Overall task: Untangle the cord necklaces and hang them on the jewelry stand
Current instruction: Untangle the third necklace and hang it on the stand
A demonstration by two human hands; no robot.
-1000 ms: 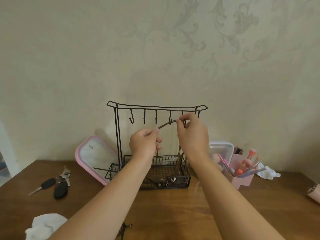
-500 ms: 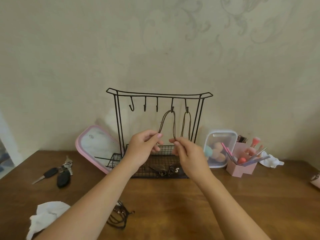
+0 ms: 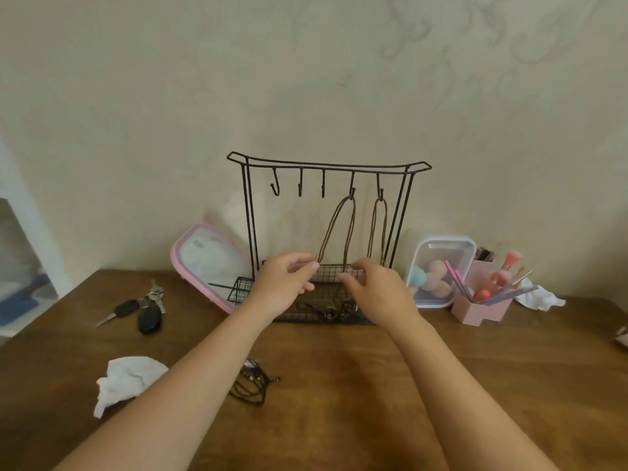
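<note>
The black wire jewelry stand (image 3: 249, 212) is at the back of the table, against the wall. Two brown cord necklaces hang from its two right hooks. My left hand (image 3: 283, 287) holds the left strand of the fourth hook's brown cord necklace (image 3: 350, 229) and draws it leftward. At the right strand's lower end, my right hand (image 3: 375, 288) has it between thumb and fingers. The other hung necklace (image 3: 379, 229) hangs untouched. A tangle of black cord necklaces (image 3: 253, 385) lies on the table by my left forearm.
A pink-rimmed mirror (image 3: 204, 260) leans left of the stand. Keys (image 3: 142, 309) and a crumpled white tissue (image 3: 127, 380) lie at the left. A clear box of sponges (image 3: 438, 266) and a pink brush holder (image 3: 482, 305) stand at the right.
The brown cord went onto the fourth hook. Both hands then slid down its strands from hook height to just above the stand's basket.
</note>
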